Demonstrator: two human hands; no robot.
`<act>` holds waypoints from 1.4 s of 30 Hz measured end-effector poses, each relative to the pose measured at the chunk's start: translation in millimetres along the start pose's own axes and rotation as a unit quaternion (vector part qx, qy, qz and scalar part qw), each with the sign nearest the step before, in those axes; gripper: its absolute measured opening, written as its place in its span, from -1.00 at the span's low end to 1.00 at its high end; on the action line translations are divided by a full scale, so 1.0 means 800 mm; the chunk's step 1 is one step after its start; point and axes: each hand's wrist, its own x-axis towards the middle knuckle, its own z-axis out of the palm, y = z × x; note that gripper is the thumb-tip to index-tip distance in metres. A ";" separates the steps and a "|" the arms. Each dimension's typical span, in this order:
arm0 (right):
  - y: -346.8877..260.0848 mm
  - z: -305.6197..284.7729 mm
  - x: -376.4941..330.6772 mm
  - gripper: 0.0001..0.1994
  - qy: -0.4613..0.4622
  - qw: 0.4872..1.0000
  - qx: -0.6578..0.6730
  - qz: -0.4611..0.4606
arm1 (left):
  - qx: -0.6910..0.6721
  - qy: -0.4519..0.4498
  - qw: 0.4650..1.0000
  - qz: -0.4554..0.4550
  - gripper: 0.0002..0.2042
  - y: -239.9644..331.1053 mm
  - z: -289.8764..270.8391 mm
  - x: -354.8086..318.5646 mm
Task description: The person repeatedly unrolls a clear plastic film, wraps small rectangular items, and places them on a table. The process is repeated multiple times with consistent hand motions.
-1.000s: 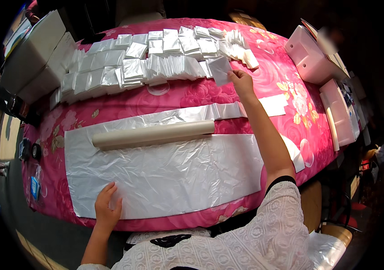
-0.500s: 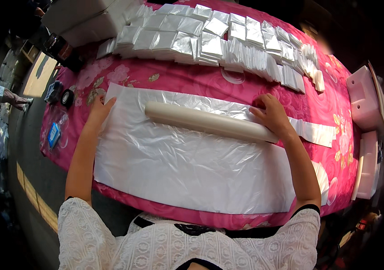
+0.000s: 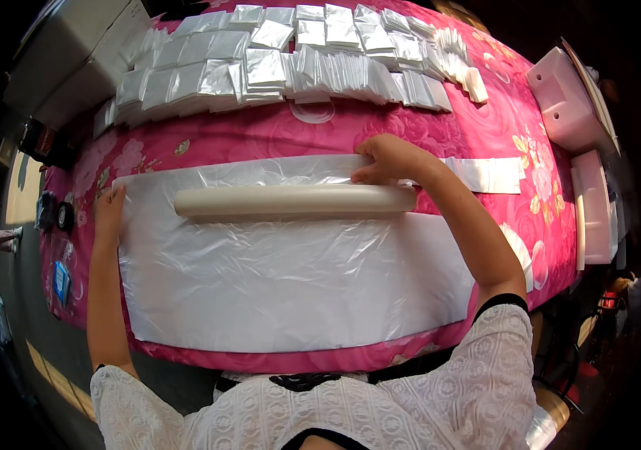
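A wide white plastic sheet [image 3: 290, 292], lightly creased and shiny, lies across the pink table in front of me. On its far part rests a long off-white roll [image 3: 298, 201], lying left to right. At the sheet's far left corner, my left hand [image 3: 109, 210] is closed, its fingers pinching the edge. My right hand [image 3: 395, 161] reaches over the far edge near the roll's right end. Its thumb and fingers are apart, touching the sheet, and the wrist passes above the roll's end.
Many folded plastic packets [image 3: 260, 71] stand in rows along the back. A white box [image 3: 80, 60] sits far left, with a dark jar [image 3: 44, 142] in front. Tape [image 3: 65, 217] and a blue packet [image 3: 61, 282] lie left; pink bins [image 3: 572, 97] stand right.
The view has shifted, so the tabletop things appear further left and the roll looks more level. My left fingers have closed on the sheet's corner. My right hand has moved left along the far edge.
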 end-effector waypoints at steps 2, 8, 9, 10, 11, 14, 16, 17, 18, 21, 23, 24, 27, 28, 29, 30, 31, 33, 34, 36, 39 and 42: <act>0.034 -0.010 -0.016 -0.63 -0.007 0.999 -0.026 0.024 | 0.006 0.019 1.000 -0.024 -0.77 0.011 0.002 -0.003; 0.155 -0.047 -0.095 -0.62 -0.027 0.990 -0.063 0.123 | -0.050 -0.017 0.998 -0.021 -0.78 0.008 0.004 0.001; 0.170 -0.053 -0.110 -0.62 -0.029 0.985 -0.074 0.150 | -0.058 -0.018 0.998 -0.022 -0.79 0.004 0.002 0.005; 0.182 -0.058 -0.123 -0.62 -0.031 0.980 -0.086 0.178 | -0.058 -0.022 0.998 -0.020 -0.79 0.001 0.000 0.007; 0.192 -0.062 -0.133 -0.62 -0.035 0.972 -0.104 0.206 | -0.057 -0.026 0.998 -0.018 -0.79 -0.003 -0.002 0.009; 0.223 -0.075 -0.168 -0.62 -0.051 0.946 -0.138 0.288 | -0.037 -0.033 0.999 -0.019 -0.78 -0.005 -0.003 0.015; 0.264 -0.081 -0.190 -0.62 -0.064 0.930 -0.134 0.335 | -0.030 -0.044 0.998 -0.018 -0.77 -0.009 -0.002 0.024; 0.285 -0.085 -0.196 -0.61 -0.074 0.934 -0.129 0.326 | -0.030 -0.051 0.998 -0.019 -0.76 -0.014 -0.005 0.028; 0.295 -0.087 -0.208 -0.61 -0.059 0.931 -0.127 0.338 | -0.030 -0.057 0.998 -0.020 -0.75 -0.018 -0.009 0.031; 0.298 -0.095 -0.240 -0.59 -0.018 0.904 -0.134 0.407 | 0.037 -0.052 0.997 -0.041 -0.65 -0.021 -0.016 0.039; 0.319 -0.095 -0.254 -0.58 -0.002 0.881 -0.143 0.451 | 0.025 -0.035 0.998 -0.051 -0.71 -0.019 -0.013 0.038; 0.330 -0.095 -0.265 -0.58 0.005 0.869 -0.147 0.473 | 0.019 -0.027 0.998 -0.056 -0.74 -0.016 -0.012 0.037; 0.358 -0.089 -0.283 -0.57 0.077 0.821 -0.127 0.552 | 0.013 -0.062 0.998 -0.025 -0.71 -0.038 -0.024 0.047; 0.362 -0.082 -0.290 -0.61 0.097 0.789 -0.215 0.567 | 0.101 -0.012 0.995 0.014 -0.70 -0.043 -0.028 0.045; 0.360 -0.073 -0.294 -0.64 0.118 0.750 -0.302 0.577 | 0.190 0.036 0.980 0.051 -0.69 -0.031 -0.020 0.040; 0.345 -0.069 -0.290 -0.74 0.139 0.731 -0.316 0.589 | 0.273 0.071 0.953 0.113 -0.67 -0.013 -0.018 0.021; 0.328 -0.063 -0.284 -0.74 0.177 0.740 -0.304 0.573 | 0.355 0.117 0.912 0.168 -0.66 0.004 -0.016 0.002; 0.261 -0.028 -0.259 -0.65 0.302 0.792 -0.317 0.425 | 0.399 0.105 0.868 0.276 -0.63 0.049 -0.006 -0.068; 0.212 -0.005 -0.250 -0.68 0.384 0.821 -0.278 0.319 | 0.359 0.068 0.879 0.306 -0.63 0.068 0.007 -0.102; 0.108 0.049 -0.233 -0.70 0.471 0.847 -0.198 0.145 | 0.260 -0.031 0.919 0.294 -0.62 0.100 0.038 -0.163; -0.058 0.123 -0.197 -0.66 0.413 0.907 -0.062 -0.061 | 0.257 -0.101 0.909 0.313 -0.52 0.098 0.055 -0.225; -0.154 0.197 -0.153 -0.58 0.306 0.933 0.028 -0.189 | 0.290 -0.085 0.905 0.301 -0.36 0.065 0.052 -0.249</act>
